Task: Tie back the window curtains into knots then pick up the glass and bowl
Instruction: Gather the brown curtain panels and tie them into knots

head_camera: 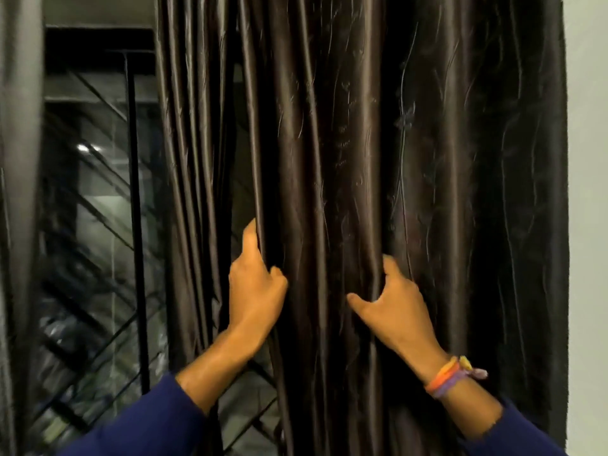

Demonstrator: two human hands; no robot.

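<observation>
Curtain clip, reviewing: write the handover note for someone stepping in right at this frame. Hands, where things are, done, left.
Left hand: fingers curled round a fold of the dark brown curtain near its left edge.
Right hand: fingers dug into the folds further right, thumb out to the left, gripping the same panel. Coloured bands on that wrist.
The curtain hangs straight and full, partly drawn off the window, with a section gathered between the two hands.
Done: gathering has begun; no knot shows.
Left: bunch and knot this panel. A lighter strip at the far left may be another curtain; too blurred to tell. Glass and bowl are not in view.
</observation>
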